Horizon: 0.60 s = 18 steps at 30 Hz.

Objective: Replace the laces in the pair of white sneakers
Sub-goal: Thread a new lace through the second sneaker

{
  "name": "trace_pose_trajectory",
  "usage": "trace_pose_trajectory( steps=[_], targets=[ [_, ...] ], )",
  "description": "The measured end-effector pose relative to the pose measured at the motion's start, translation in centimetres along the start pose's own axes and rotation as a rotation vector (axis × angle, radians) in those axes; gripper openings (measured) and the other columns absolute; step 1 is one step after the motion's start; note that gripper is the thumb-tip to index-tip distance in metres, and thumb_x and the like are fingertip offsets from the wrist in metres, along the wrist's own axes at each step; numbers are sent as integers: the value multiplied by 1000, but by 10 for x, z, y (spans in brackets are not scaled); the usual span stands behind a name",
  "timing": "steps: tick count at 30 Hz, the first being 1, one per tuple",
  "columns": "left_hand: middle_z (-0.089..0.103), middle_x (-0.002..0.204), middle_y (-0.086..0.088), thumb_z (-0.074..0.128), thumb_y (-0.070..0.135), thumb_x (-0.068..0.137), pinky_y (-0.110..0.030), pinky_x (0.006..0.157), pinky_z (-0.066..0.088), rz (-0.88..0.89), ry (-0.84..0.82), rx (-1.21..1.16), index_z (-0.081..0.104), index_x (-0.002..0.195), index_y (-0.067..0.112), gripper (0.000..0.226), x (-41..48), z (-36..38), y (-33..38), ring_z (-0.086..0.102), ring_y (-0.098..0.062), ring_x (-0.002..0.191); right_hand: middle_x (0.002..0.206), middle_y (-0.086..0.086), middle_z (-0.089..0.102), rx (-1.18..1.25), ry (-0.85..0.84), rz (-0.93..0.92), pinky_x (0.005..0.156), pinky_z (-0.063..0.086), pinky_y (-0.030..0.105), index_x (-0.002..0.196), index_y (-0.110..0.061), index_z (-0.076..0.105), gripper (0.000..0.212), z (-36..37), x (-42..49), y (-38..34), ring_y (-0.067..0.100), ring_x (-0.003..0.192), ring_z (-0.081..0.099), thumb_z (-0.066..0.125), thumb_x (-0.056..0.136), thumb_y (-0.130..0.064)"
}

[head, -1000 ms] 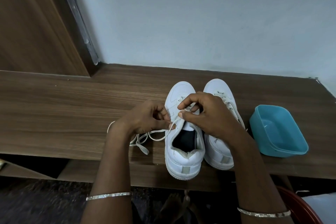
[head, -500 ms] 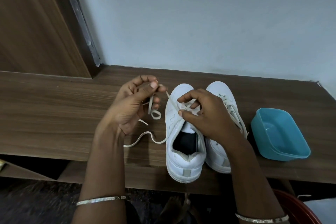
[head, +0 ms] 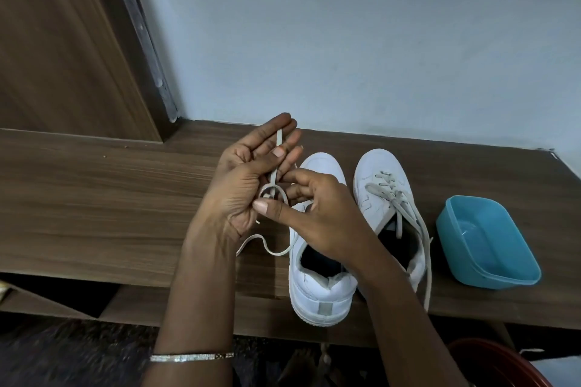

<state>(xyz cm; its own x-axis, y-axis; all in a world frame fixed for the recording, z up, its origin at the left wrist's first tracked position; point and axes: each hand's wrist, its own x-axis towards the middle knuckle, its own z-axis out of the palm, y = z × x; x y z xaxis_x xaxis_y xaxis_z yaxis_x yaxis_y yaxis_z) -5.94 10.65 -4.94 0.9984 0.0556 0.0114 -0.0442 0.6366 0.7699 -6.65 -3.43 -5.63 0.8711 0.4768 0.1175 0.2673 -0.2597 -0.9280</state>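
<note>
— Lace (head: 278, 173), the white flat one: where is it?
— Held up between both hands, above and just to the left of the toe of the nearer sneaker (head: 320, 289). The left hand (head: 242, 185) is palm up. The lace runs along its fingers (head: 276, 129), which are nearly straight, and the thumb presses down across it.
— And the right hand (head: 320, 220)?
— It reaches over that sneaker's tongue area. Its thumb and curled fingers (head: 298, 174) pinch a small loop of the lace at the left palm. Both hands have a hold on the lace.
— Where does the rest of it go?
— It drops from the left palm, curves over the bench (head: 94, 198) and meets the nearer sneaker's left side. I cannot tell whether it passes through an eyelet, since the right hand covers that part.
— What else is there?
— A second sneaker (head: 380, 166), laced, stands touching the nearer one on its right. Its lace ends (head: 426, 248) hang loose past the heel. A blue plastic tub (head: 490, 248) sits further right. The nearer sneaker's heel is at the bench's front edge.
</note>
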Motion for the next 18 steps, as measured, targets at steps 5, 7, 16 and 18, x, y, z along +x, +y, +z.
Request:
trace_pose_trajectory(
  steps=[5,7,16,18],
  targets=[
    [69,126,-14,44,-16,94,-22,78,59,0,104,-29,60,129,0,41,4,-4,-1,68,-21,114,80,-1,77,-45,-130,35,87,57,34,101,-17,77,15,-9,0,3,8,81,73,76,88,-25],
    [71,121,-11,45,-16,95,-14,60,56,-16,170,36,64,124,3,39,4,-9,-2,72,-17,103,74,2,76,-25,-103,24,80,58,36,96,-13,77,11,-15,0,3,10,75,72,71,93,-20],
    [77,100,2,43,-11,96,-15,43,37,-87,475,658,74,100,18,43,11,-47,-14,62,-1,59,74,6,74,54,114,109,59,45,14,95,-15,79,13,-80,-13,18,14,57,58,67,94,-17],
    [75,97,0,41,-13,95,-14,40,39,-114,492,696,73,100,15,43,12,-46,-17,61,-3,58,78,5,76,24,121,120,60,45,15,96,-16,78,15,-87,-16,22,11,60,61,63,97,-15]
  ],
)
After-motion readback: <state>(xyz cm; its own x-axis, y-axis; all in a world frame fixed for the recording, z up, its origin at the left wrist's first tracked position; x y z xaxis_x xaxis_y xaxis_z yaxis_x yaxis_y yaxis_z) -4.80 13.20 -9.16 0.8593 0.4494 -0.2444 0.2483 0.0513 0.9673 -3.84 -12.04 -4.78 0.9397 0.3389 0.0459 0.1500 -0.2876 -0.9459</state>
